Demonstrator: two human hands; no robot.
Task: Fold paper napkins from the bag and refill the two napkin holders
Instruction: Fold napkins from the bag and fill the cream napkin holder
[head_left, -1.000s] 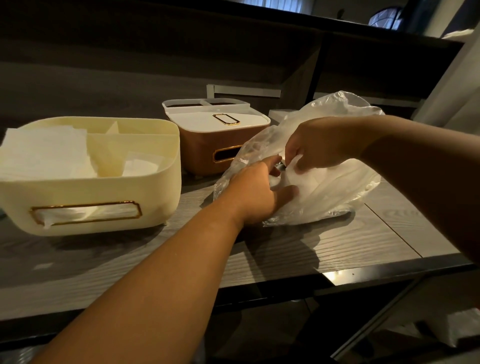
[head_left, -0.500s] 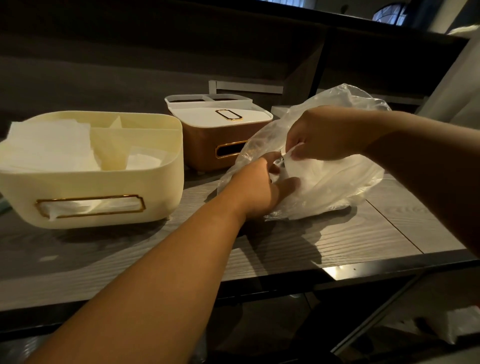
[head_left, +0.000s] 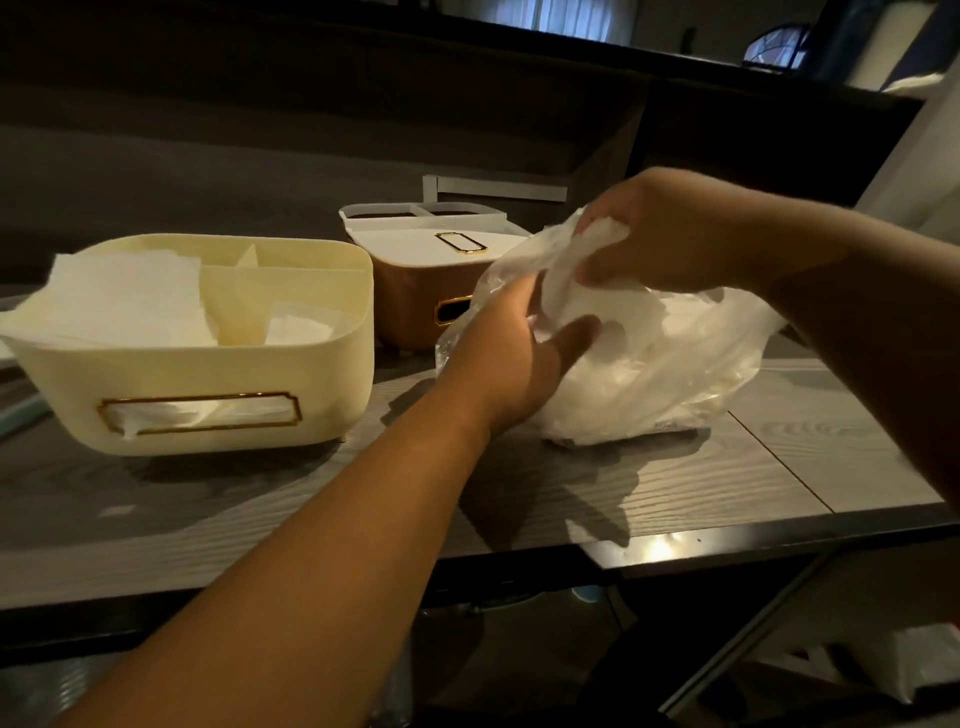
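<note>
Reaching in from the near left, the left hand lies at the left side of the plastic bag, forearm stretched diagonally across the table, thumb extended against the film and fingers curled into the bag's mouth, gripping its edge. The right hand enters from the right, wrist bent downward above the bag, fingers and thumb pinching a paper napkin at its upper end.

Napkin: white, soft, crumpled; held roughly upright, its long axis running from the pinching fingers down into the bag's opening, where its lower end cannot be told from the rest of the contents.

Bag: clear, wrinkled, glossy film, bulging with white paper; resting near the right front part of the table, its long axis lying roughly left to right, its mouth turned up and to the left between the two hands.

Cream napkin holder: rounded open box at the left of the table, long side facing the front edge, with a gold-framed slot showing white paper; inner dividers; a stack of flat white napkins in the left compartment, more in the near right one.

Brown napkin holder: farther back, between the cream holder and the bag, white lid with a gold handle, gold-framed slot partly hidden behind the bag.
</note>
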